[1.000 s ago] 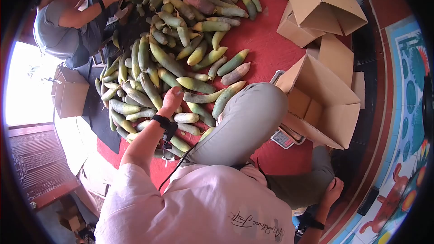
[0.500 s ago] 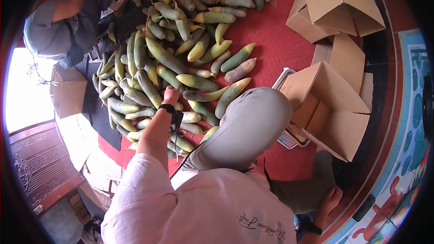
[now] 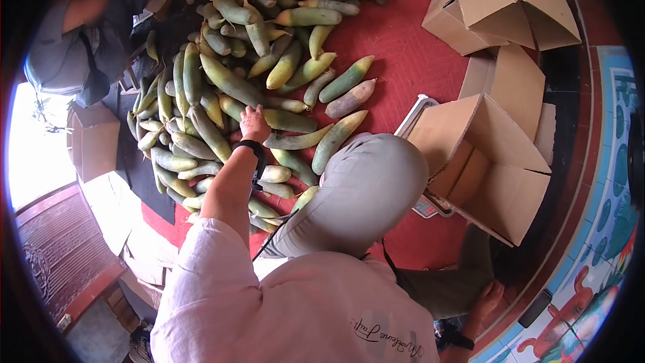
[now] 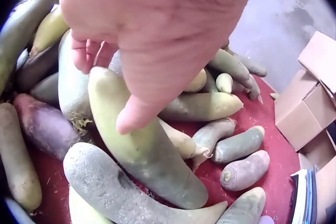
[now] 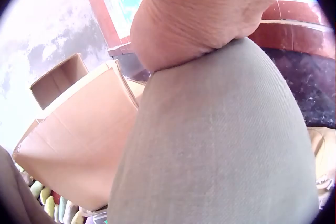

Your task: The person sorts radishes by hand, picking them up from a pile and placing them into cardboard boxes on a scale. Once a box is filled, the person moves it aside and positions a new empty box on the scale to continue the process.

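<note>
My left hand [image 3: 254,124] reaches over a pile of long green radishes [image 3: 232,81]. In the left wrist view its thumb lies along the side of a pale-tipped green radish [image 4: 152,153], while the other fingers hang beyond the radish's tip, partly hidden by the palm. A whitish, curved radish [image 4: 113,184] lies just in front of that one, and a purplish radish [image 4: 50,124] to its left. My right hand [image 3: 485,301] rests on my right knee; the right wrist view shows its heel against the grey trouser leg [image 5: 210,140], fingers out of sight.
An open cardboard box [image 3: 504,195] stands right of my left knee [image 3: 363,181], on a scale [image 3: 423,207]. More cardboard boxes [image 3: 504,0] are behind it. A red mat [image 3: 403,47] lies beneath the radishes. Another person [image 3: 80,40] sits at the far left.
My left hand has moved forward over the pile, its fingers now spread at a green radish. The right hand has stayed on the knee. The other person's arm has shifted.
</note>
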Tool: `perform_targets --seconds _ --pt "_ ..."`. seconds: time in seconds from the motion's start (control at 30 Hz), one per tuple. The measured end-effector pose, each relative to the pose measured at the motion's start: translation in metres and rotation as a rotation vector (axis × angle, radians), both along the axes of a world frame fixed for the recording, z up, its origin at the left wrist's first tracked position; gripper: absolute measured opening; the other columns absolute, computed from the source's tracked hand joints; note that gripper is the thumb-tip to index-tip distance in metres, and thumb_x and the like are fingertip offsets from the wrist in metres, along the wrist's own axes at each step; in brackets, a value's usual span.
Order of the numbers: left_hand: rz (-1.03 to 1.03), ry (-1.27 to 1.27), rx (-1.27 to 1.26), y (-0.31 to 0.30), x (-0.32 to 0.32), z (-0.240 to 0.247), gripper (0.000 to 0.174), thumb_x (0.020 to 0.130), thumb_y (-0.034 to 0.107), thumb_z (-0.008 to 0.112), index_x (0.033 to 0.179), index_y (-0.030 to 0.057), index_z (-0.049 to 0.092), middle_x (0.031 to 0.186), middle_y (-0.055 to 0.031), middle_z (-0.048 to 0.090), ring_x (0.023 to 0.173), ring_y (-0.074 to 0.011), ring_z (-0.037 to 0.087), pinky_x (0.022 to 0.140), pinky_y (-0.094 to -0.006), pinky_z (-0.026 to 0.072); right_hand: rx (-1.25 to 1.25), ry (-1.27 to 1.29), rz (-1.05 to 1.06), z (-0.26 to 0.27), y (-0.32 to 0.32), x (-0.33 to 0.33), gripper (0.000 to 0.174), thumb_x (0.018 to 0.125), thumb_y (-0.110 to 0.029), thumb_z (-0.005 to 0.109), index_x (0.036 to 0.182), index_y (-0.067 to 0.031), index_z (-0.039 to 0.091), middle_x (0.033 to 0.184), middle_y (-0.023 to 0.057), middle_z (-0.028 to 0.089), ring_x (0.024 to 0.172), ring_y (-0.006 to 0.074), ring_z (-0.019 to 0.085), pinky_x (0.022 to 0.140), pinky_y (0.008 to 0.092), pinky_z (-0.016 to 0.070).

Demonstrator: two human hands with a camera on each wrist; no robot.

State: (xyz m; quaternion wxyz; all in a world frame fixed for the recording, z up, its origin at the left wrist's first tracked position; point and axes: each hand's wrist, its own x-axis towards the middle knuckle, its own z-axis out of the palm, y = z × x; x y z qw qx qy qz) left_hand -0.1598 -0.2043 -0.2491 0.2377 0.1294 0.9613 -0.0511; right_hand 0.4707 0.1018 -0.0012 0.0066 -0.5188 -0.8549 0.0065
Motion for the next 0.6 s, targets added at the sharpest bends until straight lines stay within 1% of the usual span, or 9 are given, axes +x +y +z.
perform_targets --seconds 0.1,0.17,0.3,0.37,0.43,0.5,0.53,0.57,0.6 --pt "-0.032 -0.104 -0.178 0.003 -0.008 0.002 0.055 0.069 0.017 0.062 0.122 0.0125 0.047 0.118 -0.0156 0.044 0.109 -0.0328 0.045 0.088 -0.0376 0.0438 0.019 0.005 -0.004 0.001 -0.003 -0.005 0.019 0.088 -0.015 0.043 0.089 0.0017 0.053 0.085 0.019 0.051 0.082 0.0367 0.05 0.073 0.0442 0.0405" --pt "-0.064 -0.147 -0.218 -0.001 -0.01 0.008 0.059 0.066 0.027 0.068 0.119 0.0106 0.049 0.116 -0.0149 0.046 0.107 -0.0305 0.049 0.087 -0.0359 0.045 0.025 0.02 -0.019 0.002 -0.005 -0.01 0.019 0.088 -0.015 0.043 0.088 0.0016 0.053 0.084 0.0184 0.05 0.082 0.0366 0.05 0.073 0.0441 0.0405" --pt "-0.104 -0.225 -0.13 -0.003 0.005 0.018 0.069 0.062 0.036 0.073 0.117 0.0054 0.045 0.114 -0.0162 0.049 0.106 -0.0286 0.052 0.089 -0.0342 0.0446 0.029 0.035 -0.026 0.001 -0.006 -0.012 0.019 0.088 -0.015 0.044 0.088 0.0015 0.053 0.084 0.0178 0.051 0.081 0.0362 0.05 0.073 0.044 0.0405" --pt "0.037 -0.211 0.06 -0.013 0.016 -0.006 0.07 0.062 0.036 0.073 0.116 0.0039 0.043 0.118 -0.02 0.049 0.11 -0.0313 0.05 0.088 -0.0354 0.0445 0.039 0.031 -0.019 0.001 -0.006 -0.013 0.019 0.088 -0.015 0.044 0.088 0.0013 0.054 0.085 0.0175 0.051 0.082 0.0358 0.05 0.072 0.0436 0.0405" --pt "0.077 -0.263 0.075 -0.012 0.015 0.006 0.069 0.063 0.036 0.072 0.115 0.003 0.042 0.115 -0.0203 0.053 0.11 -0.0308 0.051 0.087 -0.0363 0.0447 0.051 0.044 -0.024 -0.002 -0.007 -0.009 0.018 0.088 -0.015 0.044 0.088 0.0012 0.054 0.085 0.0174 0.051 0.082 0.0355 0.051 0.072 0.0434 0.0406" --pt "-0.009 -0.317 0.123 -0.017 0.012 0.013 0.065 0.063 0.036 0.071 0.112 0.002 0.044 0.108 -0.0168 0.058 0.103 -0.0297 0.056 0.085 -0.0367 0.0452 0.061 0.056 -0.025 -0.002 -0.007 -0.006 0.018 0.088 -0.014 0.044 0.088 0.0012 0.054 0.085 0.0173 0.051 0.082 0.0353 0.051 0.073 0.0433 0.0407" --pt "-0.128 -0.223 0.164 -0.023 0.013 0.008 0.061 0.064 0.039 0.07 0.106 -0.0001 0.05 0.099 -0.0147 0.062 0.093 -0.0275 0.061 0.078 -0.0358 0.0477 0.057 0.058 -0.024 -0.002 -0.008 -0.005 0.018 0.087 -0.014 0.045 0.088 0.001 0.054 0.086 0.0171 0.052 0.082 0.0352 0.051 0.073 0.0431 0.0409" --pt "-0.126 -0.22 0.169 -0.024 0.013 0.007 0.061 0.064 0.039 0.07 0.106 -0.0001 0.05 0.099 -0.0147 0.062 0.093 -0.0275 0.061 0.078 -0.0358 0.0477 0.053 0.063 -0.023 -0.002 -0.008 -0.004 0.017 0.087 -0.014 0.045 0.089 0.0008 0.054 0.086 0.017 0.052 0.083 0.0351 0.051 0.073 0.0429 0.0411" --pt "-0.001 -0.418 0.2 -0.02 0.013 0.015 0.06 0.064 0.041 0.069 0.104 -0.0007 0.053 0.095 -0.0143 0.063 0.085 -0.0264 0.062 0.074 -0.0351 0.0486 0.058 0.068 -0.022 -0.002 -0.009 -0.005 0.017 0.087 -0.014 0.045 0.089 0.0008 0.054 0.086 0.017 0.052 0.083 0.0351 0.051 0.073 0.0429 0.0411"
